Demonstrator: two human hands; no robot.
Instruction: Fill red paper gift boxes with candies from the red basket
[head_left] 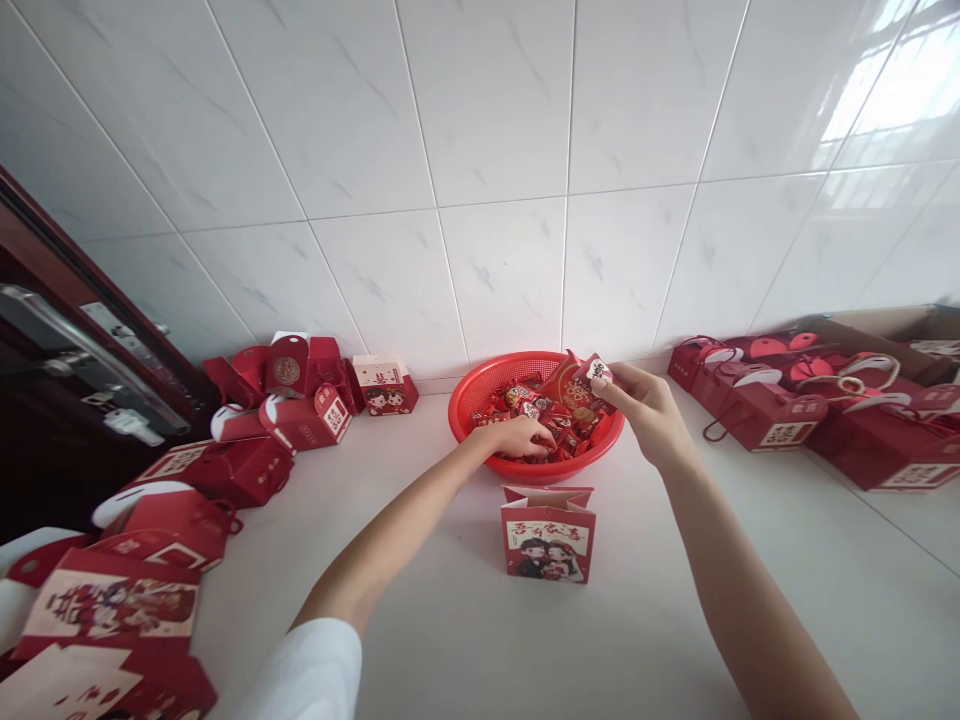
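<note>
A red plastic basket stands against the wall, holding many small red-wrapped candies. My left hand reaches in from the front left, its fingers curled down and closed around a red candy wrapper among the others. At the basket's right rim, my right hand pinches a small red packet with a pale label between thumb and fingers. A larger red packet with gold print leans beside it. In front of the basket, a red paper gift box with a cartoon couple stands upright, its top open.
Several red gift boxes line the left side, beside a dark door with keys in its lock. More red boxes crowd the right, near a cardboard carton. White tiled wall rises behind the white tabletop.
</note>
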